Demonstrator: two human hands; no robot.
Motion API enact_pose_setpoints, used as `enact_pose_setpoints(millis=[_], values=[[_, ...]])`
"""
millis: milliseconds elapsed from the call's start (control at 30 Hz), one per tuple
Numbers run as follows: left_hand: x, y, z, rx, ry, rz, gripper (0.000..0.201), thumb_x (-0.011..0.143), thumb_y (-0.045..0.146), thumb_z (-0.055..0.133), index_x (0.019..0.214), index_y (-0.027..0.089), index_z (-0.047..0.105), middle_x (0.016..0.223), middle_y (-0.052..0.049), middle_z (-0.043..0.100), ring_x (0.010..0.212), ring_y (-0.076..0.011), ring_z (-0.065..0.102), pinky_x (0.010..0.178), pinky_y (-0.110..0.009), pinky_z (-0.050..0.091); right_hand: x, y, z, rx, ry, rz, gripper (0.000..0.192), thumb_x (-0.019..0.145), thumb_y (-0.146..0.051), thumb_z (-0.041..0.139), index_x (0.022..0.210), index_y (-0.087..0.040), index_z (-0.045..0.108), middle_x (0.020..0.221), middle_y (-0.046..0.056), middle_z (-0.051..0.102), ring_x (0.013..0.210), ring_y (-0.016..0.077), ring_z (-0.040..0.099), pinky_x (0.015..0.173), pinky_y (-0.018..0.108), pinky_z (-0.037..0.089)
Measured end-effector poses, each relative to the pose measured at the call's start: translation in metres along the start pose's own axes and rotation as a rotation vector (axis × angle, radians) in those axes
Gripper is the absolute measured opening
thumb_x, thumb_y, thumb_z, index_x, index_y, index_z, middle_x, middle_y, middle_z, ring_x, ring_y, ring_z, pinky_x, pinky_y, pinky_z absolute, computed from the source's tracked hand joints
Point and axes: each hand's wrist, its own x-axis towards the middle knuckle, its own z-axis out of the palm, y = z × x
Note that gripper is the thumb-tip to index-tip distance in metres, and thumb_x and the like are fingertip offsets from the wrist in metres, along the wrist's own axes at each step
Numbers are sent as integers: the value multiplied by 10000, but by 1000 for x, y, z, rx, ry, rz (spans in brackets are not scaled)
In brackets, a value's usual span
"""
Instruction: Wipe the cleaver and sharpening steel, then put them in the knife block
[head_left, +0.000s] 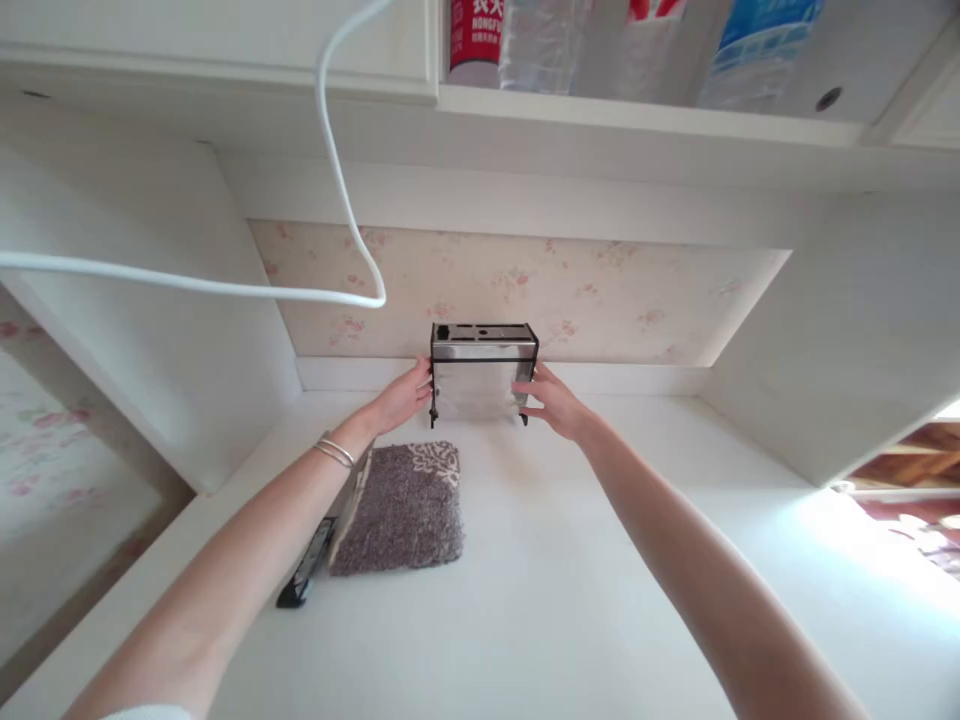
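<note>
1. My left hand (401, 398) pressed its fingers against the left side of the rack (482, 372), fingers loosely spread and flat on the metal.
2. My right hand (551, 402) met the rack's right side the same way, so the two hands clamped it between them.
3. The rack was a steel box with a slotted black top and thin black legs, upright at the back of the counter (570, 600), just before the flowered wall panel (600, 295). I could not tell whether its legs touched the counter.
4. Thin bangles (334, 452) circled my left wrist.
5. Near my left forearm lay a grey shaggy mat (409, 510), and beside its left edge a dark object (304, 580), perhaps a phone, partly hidden by the arm.
6. A white cable (330, 160) looped overhead to the left.
7. Bottles (540, 40) stood on the shelf above.
</note>
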Motion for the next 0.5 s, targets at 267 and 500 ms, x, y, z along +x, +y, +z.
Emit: enact_pose_setpoints(millis=[267,500], values=[[25,-15,18,-32,-22,-56,685,877,649,325,1451,276,295,1567,-1,143,1393,-192,272,1169,-338,169,2,14,-25,33,19,28,618,644,-261,730,1197,-421,503,1307,-5,534,1203,253,472,946,575,386],[43,-24,17,-58,-9,-33,702,877,657,318,1458,268,267,1574,7,92,1399,-188,256,1155,-315,210,13,18,-25,41,67,21,704,641,-268,728,1260,-436,437,1358,6,492,1217,270,463,944,608,372]])
